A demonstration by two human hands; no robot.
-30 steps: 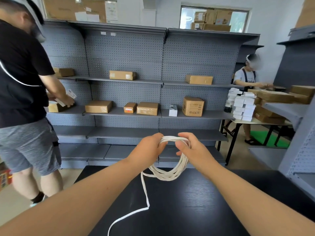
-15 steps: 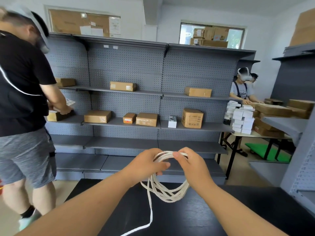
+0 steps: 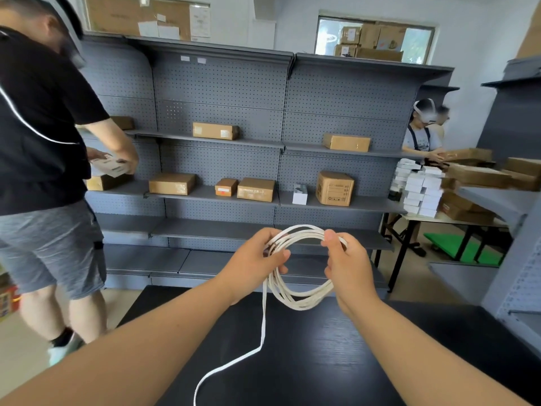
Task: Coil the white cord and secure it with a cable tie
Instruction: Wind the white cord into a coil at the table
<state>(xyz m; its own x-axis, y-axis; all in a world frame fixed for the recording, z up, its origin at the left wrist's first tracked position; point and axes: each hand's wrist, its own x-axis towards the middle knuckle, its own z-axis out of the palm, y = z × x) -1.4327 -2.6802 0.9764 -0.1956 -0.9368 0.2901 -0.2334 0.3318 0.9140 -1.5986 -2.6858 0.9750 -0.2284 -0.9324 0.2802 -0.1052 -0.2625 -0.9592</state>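
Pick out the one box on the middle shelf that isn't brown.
The small white box, just left of the tall brown carton; all the others are brown cardboard.

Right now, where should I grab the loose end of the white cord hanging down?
Probably pinch the loose tail just below the coil, where it hangs straight above the table. Come from the right: the left hand and its forearm fill the left side, and lower down the tail lies flat.

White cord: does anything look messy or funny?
One loose tail hangs from the coil down onto the black table, not wound in yet. Left hand and right hand hold the coil. Nothing looks broken.
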